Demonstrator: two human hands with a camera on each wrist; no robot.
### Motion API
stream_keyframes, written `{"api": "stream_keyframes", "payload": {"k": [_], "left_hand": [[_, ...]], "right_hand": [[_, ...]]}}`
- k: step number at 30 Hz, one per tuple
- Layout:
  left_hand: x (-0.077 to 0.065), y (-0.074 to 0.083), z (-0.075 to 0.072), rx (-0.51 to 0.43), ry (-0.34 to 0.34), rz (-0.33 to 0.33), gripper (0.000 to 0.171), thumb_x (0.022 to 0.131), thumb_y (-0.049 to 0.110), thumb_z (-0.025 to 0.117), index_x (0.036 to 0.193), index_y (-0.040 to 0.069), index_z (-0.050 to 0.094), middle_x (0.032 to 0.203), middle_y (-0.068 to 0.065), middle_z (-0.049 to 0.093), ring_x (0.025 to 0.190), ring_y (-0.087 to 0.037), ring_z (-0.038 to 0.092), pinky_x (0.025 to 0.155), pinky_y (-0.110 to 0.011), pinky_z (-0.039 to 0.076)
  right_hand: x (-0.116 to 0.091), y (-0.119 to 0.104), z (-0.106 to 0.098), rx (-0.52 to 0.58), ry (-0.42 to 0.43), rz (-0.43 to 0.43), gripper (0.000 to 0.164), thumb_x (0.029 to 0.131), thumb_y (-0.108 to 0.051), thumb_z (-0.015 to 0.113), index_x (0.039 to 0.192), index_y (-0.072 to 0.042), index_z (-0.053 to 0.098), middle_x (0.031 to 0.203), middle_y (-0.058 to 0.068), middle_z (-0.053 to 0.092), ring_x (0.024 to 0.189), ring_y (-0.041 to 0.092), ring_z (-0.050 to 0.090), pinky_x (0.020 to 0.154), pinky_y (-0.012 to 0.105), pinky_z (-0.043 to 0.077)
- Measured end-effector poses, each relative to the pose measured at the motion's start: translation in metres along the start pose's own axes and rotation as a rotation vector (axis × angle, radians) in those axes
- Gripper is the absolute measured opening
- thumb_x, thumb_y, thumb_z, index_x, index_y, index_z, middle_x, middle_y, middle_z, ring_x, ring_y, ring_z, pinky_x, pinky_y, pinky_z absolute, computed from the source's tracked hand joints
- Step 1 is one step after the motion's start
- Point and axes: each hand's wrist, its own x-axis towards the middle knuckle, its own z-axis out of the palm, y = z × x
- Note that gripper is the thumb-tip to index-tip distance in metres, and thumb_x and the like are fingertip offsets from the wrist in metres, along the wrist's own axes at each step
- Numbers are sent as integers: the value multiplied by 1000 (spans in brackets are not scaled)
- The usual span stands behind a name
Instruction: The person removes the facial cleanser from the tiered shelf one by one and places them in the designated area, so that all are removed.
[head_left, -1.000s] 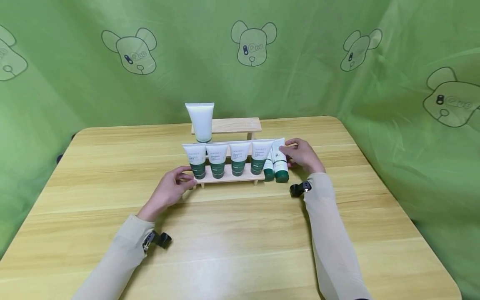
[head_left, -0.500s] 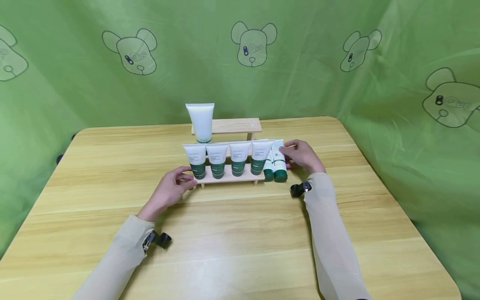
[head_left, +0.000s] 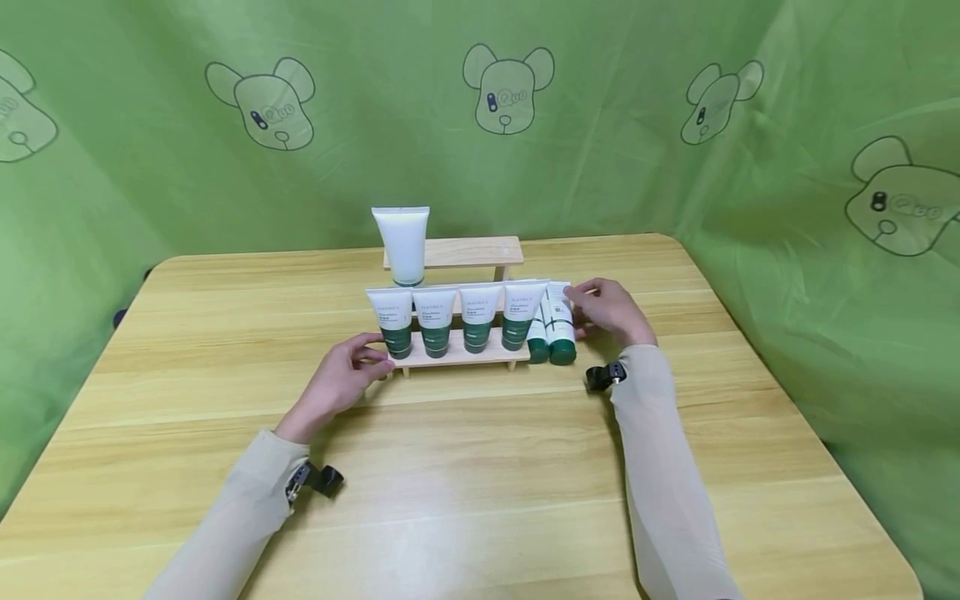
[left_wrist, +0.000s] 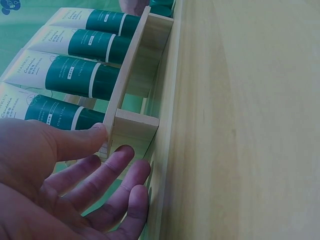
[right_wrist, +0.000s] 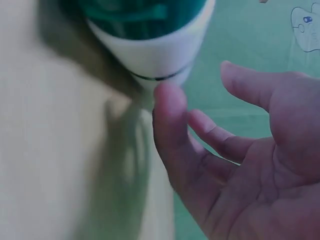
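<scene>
My left hand holds the left end of a tiered wooden display stand, thumb at the shelf end and fingers loosely curled below it in the left wrist view. A row of white-and-green cream tubes stands cap-down on the front shelf, the leftmost tube beside this hand. Beyond the right end, two more tubes lean against the stand, caps on the table; the outer tube is nearest my right hand. In the right wrist view, the right fingers are spread beside that tube, thumb apart from it.
A larger white tube stands at the left of the stand's back tier. The wooden table spreads out in front of the hands. Green cloth with bear-head drawings hangs behind and at both sides.
The outer leaning tube has shifted slightly left and settled beside its neighbour. My right hand has let go and drawn a little to the right. The left hand stays put.
</scene>
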Motion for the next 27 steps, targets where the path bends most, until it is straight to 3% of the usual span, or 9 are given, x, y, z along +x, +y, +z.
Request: {"api": "stream_keyframes", "payload": {"k": [7, 15, 21, 27], "left_hand": [[0, 0, 0, -6, 0, 2, 54, 99, 15, 67, 149, 6, 49, 127, -19, 68, 108, -31, 68, 85, -36, 54], [0, 0, 1, -5, -3, -1, 54, 99, 15, 67, 149, 5, 49, 127, -20, 68, 108, -31, 67, 85, -37, 54], [0, 0, 2, 0, -5, 2, 54, 99, 15, 67, 149, 5, 48, 127, -20, 68, 108, -30, 68, 84, -36, 54], [-1, 1, 1, -7, -7, -10, 56, 100, 16, 67, 150, 5, 47, 129, -20, 67, 109, -31, 67, 84, -36, 54]], "right_hand": [[-19, -19, -9, -69, 117, -109, 68, 102, -56, 52, 144, -3, 47, 132, 24, 57, 113, 38, 63, 95, 50, 53], [-39, -42, -13, -72, 298, -275, 57, 102, -51, 55, 134, -5, 58, 121, 16, 62, 97, 26, 62, 78, 35, 50], [-56, -65, -9, -36, 361, -337, 53, 102, -50, 57, 134, -7, 60, 126, 12, 64, 109, 27, 62, 89, 40, 50], [-72, -91, 4, 1, 408, -498, 44, 102, -40, 63, 130, -5, 64, 124, 12, 67, 112, 24, 62, 100, 41, 50]]}}
